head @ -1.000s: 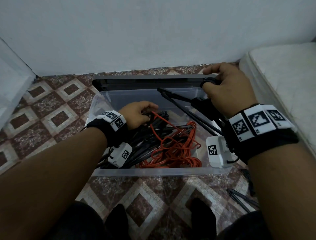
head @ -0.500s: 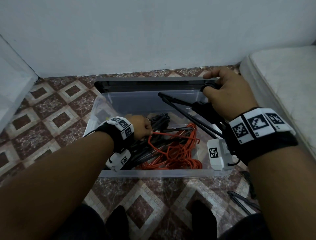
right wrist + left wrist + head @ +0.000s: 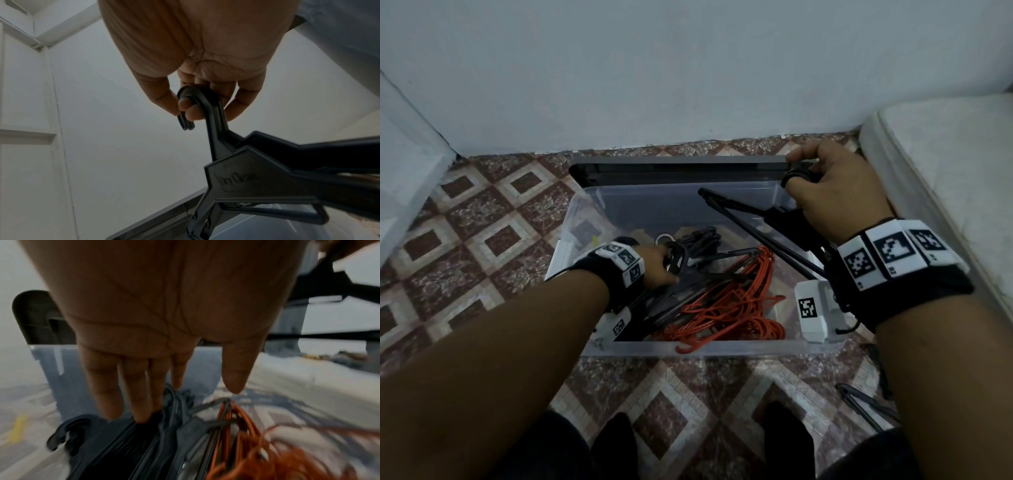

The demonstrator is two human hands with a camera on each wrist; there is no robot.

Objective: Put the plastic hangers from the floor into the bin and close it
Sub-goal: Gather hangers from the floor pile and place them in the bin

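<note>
Reaching deeper into the clear plastic bin than a moment ago, left hand with fingers straight, pressing down on the black hangers beside a tangle of thin orange hangers. Holding steady over the bin's far right corner, right hand curling around the hooks of flat black plastic hangers. Lying on the patterned tile floor at far right, more dark hangers.

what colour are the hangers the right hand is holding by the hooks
Black hangers, hooks held in the right hand; clearest in the right wrist view.

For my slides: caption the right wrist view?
Right hand grips black hangers by their hooks above the bin.
</note>
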